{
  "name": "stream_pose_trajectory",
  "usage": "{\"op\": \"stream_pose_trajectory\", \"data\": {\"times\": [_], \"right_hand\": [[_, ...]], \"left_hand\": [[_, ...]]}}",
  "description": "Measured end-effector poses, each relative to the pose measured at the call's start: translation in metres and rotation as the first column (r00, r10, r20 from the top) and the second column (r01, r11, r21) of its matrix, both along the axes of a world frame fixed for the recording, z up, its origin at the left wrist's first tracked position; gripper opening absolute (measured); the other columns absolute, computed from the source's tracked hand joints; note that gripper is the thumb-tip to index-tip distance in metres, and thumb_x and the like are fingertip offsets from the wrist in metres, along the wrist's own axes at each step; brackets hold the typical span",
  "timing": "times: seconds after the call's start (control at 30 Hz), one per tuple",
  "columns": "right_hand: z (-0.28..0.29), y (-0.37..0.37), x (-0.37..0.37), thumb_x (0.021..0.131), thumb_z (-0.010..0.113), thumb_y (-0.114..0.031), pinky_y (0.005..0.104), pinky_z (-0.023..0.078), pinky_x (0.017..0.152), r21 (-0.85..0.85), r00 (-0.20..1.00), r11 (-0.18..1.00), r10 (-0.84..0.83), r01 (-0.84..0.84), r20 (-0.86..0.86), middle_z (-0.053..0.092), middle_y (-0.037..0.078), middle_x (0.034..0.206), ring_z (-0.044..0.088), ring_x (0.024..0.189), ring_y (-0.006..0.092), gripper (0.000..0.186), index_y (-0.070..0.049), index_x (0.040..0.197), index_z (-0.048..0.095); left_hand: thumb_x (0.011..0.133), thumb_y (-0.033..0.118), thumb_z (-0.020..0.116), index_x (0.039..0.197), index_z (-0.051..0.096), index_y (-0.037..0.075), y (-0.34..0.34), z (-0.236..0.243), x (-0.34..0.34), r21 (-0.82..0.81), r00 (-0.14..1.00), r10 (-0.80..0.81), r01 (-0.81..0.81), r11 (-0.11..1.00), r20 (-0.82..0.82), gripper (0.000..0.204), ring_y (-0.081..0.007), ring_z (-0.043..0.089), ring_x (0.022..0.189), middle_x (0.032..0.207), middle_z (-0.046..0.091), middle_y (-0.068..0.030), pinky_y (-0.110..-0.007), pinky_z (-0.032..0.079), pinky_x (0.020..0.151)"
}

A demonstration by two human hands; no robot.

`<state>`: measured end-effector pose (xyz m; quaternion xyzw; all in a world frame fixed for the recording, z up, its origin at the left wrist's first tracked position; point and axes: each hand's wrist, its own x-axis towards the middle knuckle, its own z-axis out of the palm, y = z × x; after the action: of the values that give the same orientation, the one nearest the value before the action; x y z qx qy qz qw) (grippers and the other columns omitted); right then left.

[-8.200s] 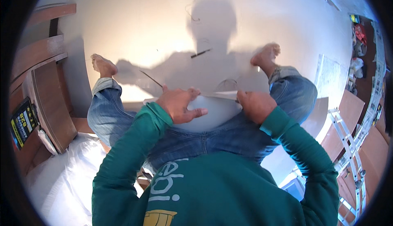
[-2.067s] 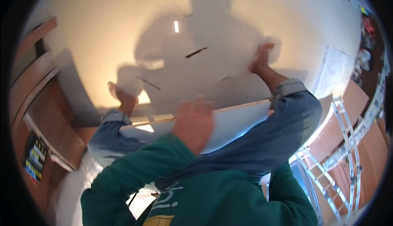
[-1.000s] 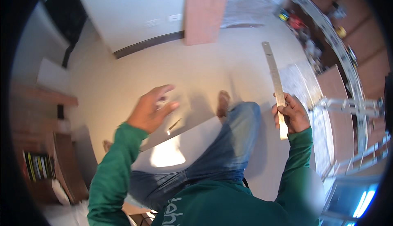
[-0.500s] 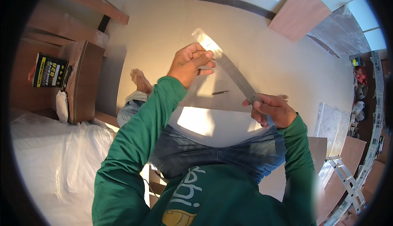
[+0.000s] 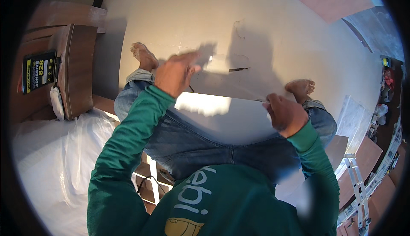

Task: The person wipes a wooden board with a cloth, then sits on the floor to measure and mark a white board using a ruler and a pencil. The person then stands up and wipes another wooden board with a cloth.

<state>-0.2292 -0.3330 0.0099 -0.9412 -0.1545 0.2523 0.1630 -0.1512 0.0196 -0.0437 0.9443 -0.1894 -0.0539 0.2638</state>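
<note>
A smooth pale board [image 5: 245, 122] lies across my lap between my thighs, with bright sunlight on its left part. Above its far left corner hovers my left hand [image 5: 174, 74], blurred, thumb apart from the fingers; whether it grips anything is unclear. My right hand [image 5: 287, 115] is closed by the board's right end, thumb and fingers pinched together. A pale sliver shows at those fingertips, too little to name. The metal ruler that both hands held a moment ago cannot be made out clearly now. On the floor beyond the board lies a thin dark strip [image 5: 239, 69].
At the left stands a brown wooden cabinet [image 5: 81, 71] with a black-and-yellow can [image 5: 39, 71] beside it. Clear plastic sheeting [image 5: 55, 159] covers something below. A metal ladder [image 5: 358, 189] and wooden panels [image 5: 363, 161] are at the right. My bare feet rest on the tiled floor [image 5: 192, 5].
My left hand has moved left and lower, and my right hand has turned and closed. The ruler, plain before between both hands, no longer shows clearly. The view has tilted nearer my feet.
</note>
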Motion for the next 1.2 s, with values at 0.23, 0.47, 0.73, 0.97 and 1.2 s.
{"op": "stream_pose_trajectory", "data": {"times": [0.23,0.47,0.73,0.97,1.2], "right_hand": [[-0.012,0.026,-0.031,0.101,0.059,-0.021,0.0441,0.058,0.062,-0.062,0.996,0.995,0.086,-0.084,0.037,0.062,0.011,0.080,0.070,0.074,0.0309,0.016,-0.008,0.094,0.055],[-0.001,0.050,-0.012,0.099,0.057,-0.015,0.0432,0.061,0.061,-0.138,0.970,0.966,0.197,-0.217,-0.143,0.063,0.014,0.087,0.072,0.078,0.0317,0.011,-0.004,0.097,0.055],[0.018,0.060,0.013,0.103,0.059,-0.026,0.0450,0.060,0.056,-0.178,0.941,0.952,0.195,-0.250,-0.275,0.063,0.012,0.080,0.072,0.069,0.0310,0.021,-0.006,0.099,0.055],[0.019,0.064,0.010,0.102,0.059,-0.024,0.0448,0.060,0.054,-0.210,0.943,0.942,0.203,-0.262,-0.264,0.064,0.013,0.079,0.072,0.066,0.0306,0.020,-0.007,0.096,0.053],[0.011,0.061,0.017,0.102,0.057,-0.020,0.0454,0.060,0.056,-0.184,0.939,0.951,0.192,-0.250,-0.284,0.064,0.013,0.080,0.073,0.071,0.0324,0.015,-0.007,0.096,0.052]], "left_hand": [[0.097,0.025,0.072,0.114,0.078,0.011,0.021,-0.017,-0.027,-0.080,0.829,-0.110,0.079,0.994,-0.548,0.023,-0.0354,0.075,0.093,0.103,0.078,-0.0139,-0.043,0.059,0.082],[0.094,0.018,0.074,0.107,0.080,0.008,0.040,-0.028,-0.024,-0.145,0.748,-0.052,-0.059,0.988,-0.662,0.017,-0.0320,0.076,0.094,0.101,0.078,-0.0152,-0.039,0.059,0.084],[0.092,0.010,0.076,0.105,0.080,0.006,0.034,-0.030,-0.033,-0.219,0.780,-0.083,-0.070,0.973,-0.620,0.014,-0.0268,0.077,0.093,0.100,0.079,-0.0129,-0.035,0.060,0.084],[0.089,0.015,0.081,0.102,0.081,0.007,0.032,-0.031,-0.029,-0.166,0.665,0.006,-0.195,0.967,-0.746,0.015,-0.0234,0.078,0.093,0.097,0.080,-0.0118,-0.034,0.060,0.086],[0.090,0.018,0.082,0.102,0.081,0.004,0.033,-0.042,-0.004,-0.166,0.440,-0.069,-0.188,0.968,-0.895,0.018,-0.0223,0.077,0.093,0.098,0.080,-0.0136,-0.035,0.059,0.087]]}}
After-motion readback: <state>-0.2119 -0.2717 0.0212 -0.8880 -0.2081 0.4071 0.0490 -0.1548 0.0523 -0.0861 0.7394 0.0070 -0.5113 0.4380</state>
